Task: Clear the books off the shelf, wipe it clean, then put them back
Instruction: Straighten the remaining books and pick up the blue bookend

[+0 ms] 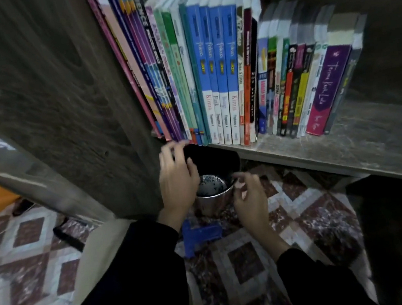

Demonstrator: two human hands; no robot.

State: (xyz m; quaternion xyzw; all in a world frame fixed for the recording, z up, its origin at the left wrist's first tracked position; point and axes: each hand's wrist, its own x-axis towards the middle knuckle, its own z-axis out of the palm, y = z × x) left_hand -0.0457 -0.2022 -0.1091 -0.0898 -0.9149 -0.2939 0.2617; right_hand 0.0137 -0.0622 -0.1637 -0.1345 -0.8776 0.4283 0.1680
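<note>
HANDS: left hand [176, 177] was spread and empty under the books [223, 74], which stood upper centre on the shelf [368, 138]; right hand [248, 194] was loosely curled and empty | RISK: pulling the left books could have tipped the leaning row onto the metal pot [212, 196] | ROOM: board looked dusty; patterned floor [244, 260]; dim.

It is dim here, with a soft light from the front catching the books [221, 74], brightest on the blue and white spines mid-row; those at the right end sink into shade. Under the shelf [344, 146] and in the lower right corner all is near black. The left hand [176, 180] and right hand [249, 197] smear with motion at the fingers. The side panel [50, 94] streaks toward the left edge. The wide lens fans the books outward. A glint sits on the rim of the metal cup [212, 196].
</note>
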